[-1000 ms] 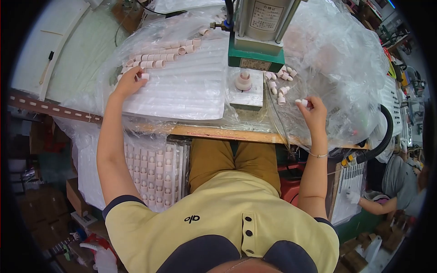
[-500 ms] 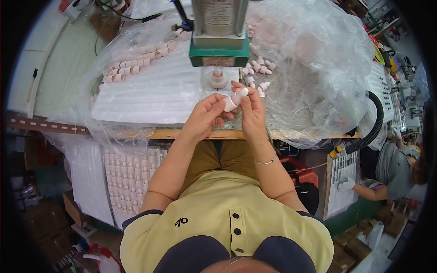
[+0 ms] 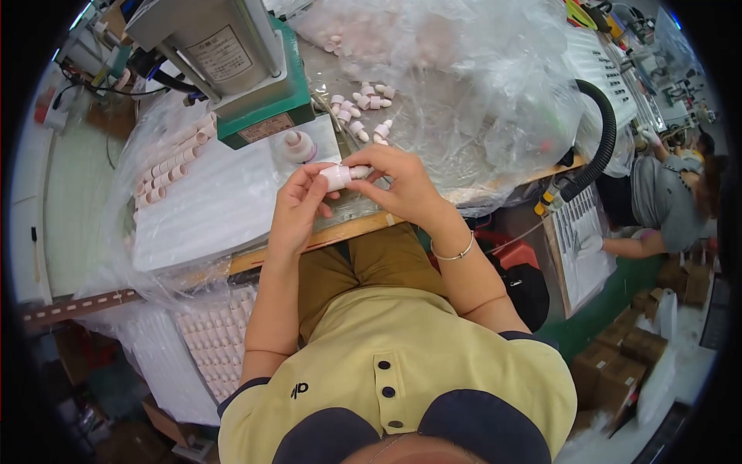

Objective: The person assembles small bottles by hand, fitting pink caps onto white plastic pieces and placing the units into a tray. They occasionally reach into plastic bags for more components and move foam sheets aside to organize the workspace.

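My left hand [image 3: 300,203] pinches a pale pink cylindrical sleeve [image 3: 335,179] near the table's front edge. Fingers of my right hand [image 3: 398,182] close on a pink piece with a white rounded tip [image 3: 359,172], which sits at the sleeve's right end, in line with it. Just behind my hands, a round pink-and-white fixture [image 3: 297,146] stands in front of the green-based press [image 3: 267,116]. Several small pink pieces with white tips [image 3: 361,104] lie loose behind my right hand. Rows of pink sleeves [image 3: 168,166] lie on their sides at the left.
Crumpled clear plastic [image 3: 495,93] covers the table's right side. White foam sheet [image 3: 209,209] lies at left. A black corrugated hose [image 3: 607,139] bends over the right edge. Upright pink pieces [image 3: 216,340] fill a lower tray at left. A co-worker [image 3: 668,201] is at far right.
The view has turned and shifted, so the press appears farther left and tilted. The white-tipped piece, earlier angled up at the sleeve's end, now lines up with the sleeve between my hands.
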Action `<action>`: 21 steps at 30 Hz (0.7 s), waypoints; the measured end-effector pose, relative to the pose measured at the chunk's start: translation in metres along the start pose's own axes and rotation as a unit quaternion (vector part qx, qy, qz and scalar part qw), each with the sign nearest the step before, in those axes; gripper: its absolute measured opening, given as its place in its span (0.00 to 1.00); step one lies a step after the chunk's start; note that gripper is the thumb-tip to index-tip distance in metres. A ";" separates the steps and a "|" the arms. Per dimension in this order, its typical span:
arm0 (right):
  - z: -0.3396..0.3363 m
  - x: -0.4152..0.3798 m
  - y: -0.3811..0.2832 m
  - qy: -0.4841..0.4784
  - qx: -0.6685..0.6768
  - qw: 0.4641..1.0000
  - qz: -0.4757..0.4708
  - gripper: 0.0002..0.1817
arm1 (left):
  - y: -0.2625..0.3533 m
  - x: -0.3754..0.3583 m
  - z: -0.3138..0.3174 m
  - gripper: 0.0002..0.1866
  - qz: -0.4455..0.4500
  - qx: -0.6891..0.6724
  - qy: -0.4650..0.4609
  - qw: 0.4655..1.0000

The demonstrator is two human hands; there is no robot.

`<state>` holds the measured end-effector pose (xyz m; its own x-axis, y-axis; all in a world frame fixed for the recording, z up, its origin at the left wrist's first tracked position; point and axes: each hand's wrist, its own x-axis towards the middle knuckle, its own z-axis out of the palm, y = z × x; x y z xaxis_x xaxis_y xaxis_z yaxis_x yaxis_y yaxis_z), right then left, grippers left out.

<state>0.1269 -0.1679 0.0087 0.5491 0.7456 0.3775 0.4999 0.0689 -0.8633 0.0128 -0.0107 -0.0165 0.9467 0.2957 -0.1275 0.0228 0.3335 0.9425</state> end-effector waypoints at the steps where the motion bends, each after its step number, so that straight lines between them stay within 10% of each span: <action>1: 0.001 -0.002 0.001 0.005 -0.020 1.000 -0.011 0.14 | 0.001 0.001 0.000 0.14 0.004 0.022 0.016 1.000; 20: 0.028 0.005 -0.001 0.080 -0.049 0.988 -0.127 0.15 | 0.019 -0.006 -0.008 0.14 -0.039 0.022 -0.025 0.999; 21: 0.030 0.007 0.002 0.087 -0.011 0.992 -0.090 0.15 | 0.022 -0.004 -0.007 0.15 0.063 0.149 0.033 0.986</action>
<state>0.1114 -0.1429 -0.0002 0.5558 0.5968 0.5787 0.6139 0.1747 -0.7698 0.0073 0.0017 0.0026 0.9254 0.3788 -0.0146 0.0093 0.0159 0.9998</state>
